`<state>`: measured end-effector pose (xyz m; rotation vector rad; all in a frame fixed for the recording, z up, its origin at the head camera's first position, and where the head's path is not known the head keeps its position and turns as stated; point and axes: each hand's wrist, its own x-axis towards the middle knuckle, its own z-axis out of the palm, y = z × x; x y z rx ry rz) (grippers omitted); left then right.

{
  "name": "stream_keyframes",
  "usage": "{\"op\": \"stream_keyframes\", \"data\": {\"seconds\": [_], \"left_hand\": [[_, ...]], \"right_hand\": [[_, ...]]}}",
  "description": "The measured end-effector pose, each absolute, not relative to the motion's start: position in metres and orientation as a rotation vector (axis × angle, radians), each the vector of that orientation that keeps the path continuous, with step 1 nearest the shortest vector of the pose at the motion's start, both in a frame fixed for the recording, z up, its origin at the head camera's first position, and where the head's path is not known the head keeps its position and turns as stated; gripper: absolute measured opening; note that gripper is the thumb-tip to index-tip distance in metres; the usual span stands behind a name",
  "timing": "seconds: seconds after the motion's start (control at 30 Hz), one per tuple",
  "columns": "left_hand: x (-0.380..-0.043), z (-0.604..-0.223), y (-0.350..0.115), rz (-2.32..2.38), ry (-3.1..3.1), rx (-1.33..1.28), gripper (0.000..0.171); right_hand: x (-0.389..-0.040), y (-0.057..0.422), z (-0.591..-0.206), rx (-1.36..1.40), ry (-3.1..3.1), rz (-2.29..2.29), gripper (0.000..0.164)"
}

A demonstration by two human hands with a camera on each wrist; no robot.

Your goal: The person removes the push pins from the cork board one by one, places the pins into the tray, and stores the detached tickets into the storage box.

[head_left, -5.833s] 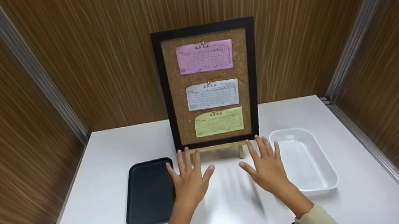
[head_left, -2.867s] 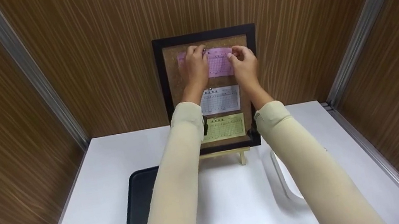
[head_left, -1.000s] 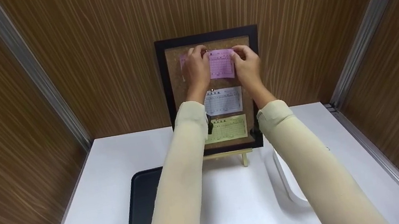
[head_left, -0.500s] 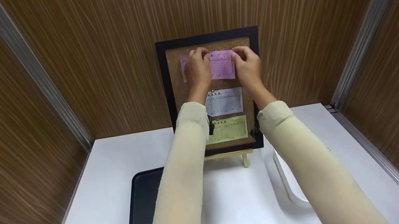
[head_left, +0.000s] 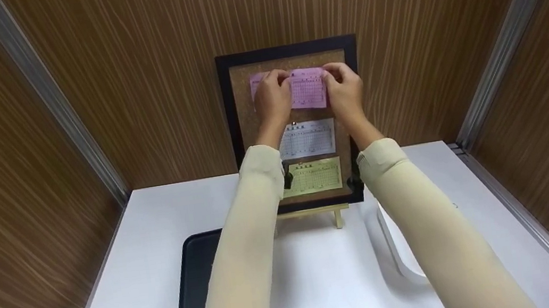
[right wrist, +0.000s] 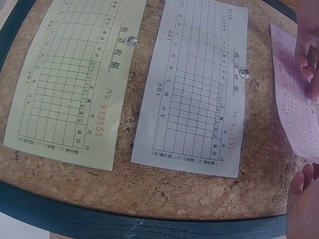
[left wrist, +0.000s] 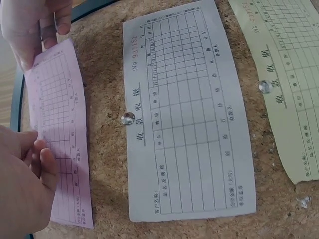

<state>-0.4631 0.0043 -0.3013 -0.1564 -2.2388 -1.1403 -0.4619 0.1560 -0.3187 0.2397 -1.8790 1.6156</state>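
Left hand up high, thumb and fingers pinching the pink slip at the middle of its top edge; whether a pin sits between those fingertips, I can't tell. Right hand pinches the same slip by its upper right corner, a narrow grip. And that slip is at the top of the cork board, its left part half hidden behind the left hand.

Below it, the white slip hangs from a silver pin, and lowest the yellow-green slip on a pin of its own. The left wrist and a dark device block their left ends in the head view.

Around the cork runs a black frame, propped on a wooden easel, partly screened by the left sleeve. That sleeve cuts across the black tray too, while the right sleeve covers most of the white container. Everything stands on a white table, wood-grain walls on three sides.
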Motion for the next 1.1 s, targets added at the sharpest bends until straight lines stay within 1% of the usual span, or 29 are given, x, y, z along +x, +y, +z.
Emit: {"op": "stream_keyframes", "data": {"seconds": [0.33, 0.57, 0.67, 0.93, 1.1], "left_hand": [[-0.448, -0.313, -0.007, -1.301, -2.187, -0.196, 0.013], [-0.431, -0.328, -0.013, -1.363, -2.143, -0.223, 0.013], [-0.424, -0.335, -0.014, -1.419, -2.111, -0.252, 0.012], [-0.400, -0.360, -0.023, -1.513, -2.045, -0.352, 0.013], [-0.383, -0.378, -0.031, -1.517, -2.046, -0.350, 0.014]], "right_hand": [[-0.458, 0.160, -0.321, 0.244, -1.859, 1.694, 0.020], [-0.424, 0.159, -0.307, 0.290, -1.851, 1.680, 0.022], [-0.416, 0.162, -0.307, 0.316, -1.823, 1.680, 0.022], [-0.399, 0.179, -0.318, 0.304, -1.794, 1.713, 0.022], [-0.403, 0.197, -0.339, 0.275, -1.751, 1.760, 0.022]]}}
